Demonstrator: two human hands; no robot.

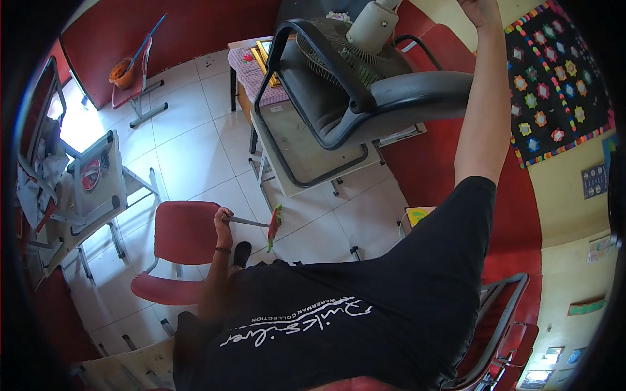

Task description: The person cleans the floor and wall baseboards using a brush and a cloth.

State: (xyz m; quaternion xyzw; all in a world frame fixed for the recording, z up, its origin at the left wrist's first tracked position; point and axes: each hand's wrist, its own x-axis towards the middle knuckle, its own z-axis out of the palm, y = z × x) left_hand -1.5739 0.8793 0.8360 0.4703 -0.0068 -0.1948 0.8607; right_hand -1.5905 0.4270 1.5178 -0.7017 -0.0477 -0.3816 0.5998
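My left hand (223, 228), with a dark band at the wrist, is closed around the grey handle of a brush (274, 228). The brush has a red head with green bristles and is held out over the tiled floor. My right arm stretches up along the right side, and my right hand (481, 12) is cut off by the top edge, near the wall. Its fingers are mostly out of sight. Between my arms, a black armchair (417, 91) rests on a desk (293, 153), with a fan (373, 27) on its seat.
A red chair (187, 231) stands beside my left hand. Stacked desks and chairs (98, 189) fill the left side. An orange bucket (122, 73) rests on another chair at the back. A black decorated cloth (554, 85) hangs on the right wall. Folded red chairs (505, 339) are at lower right.
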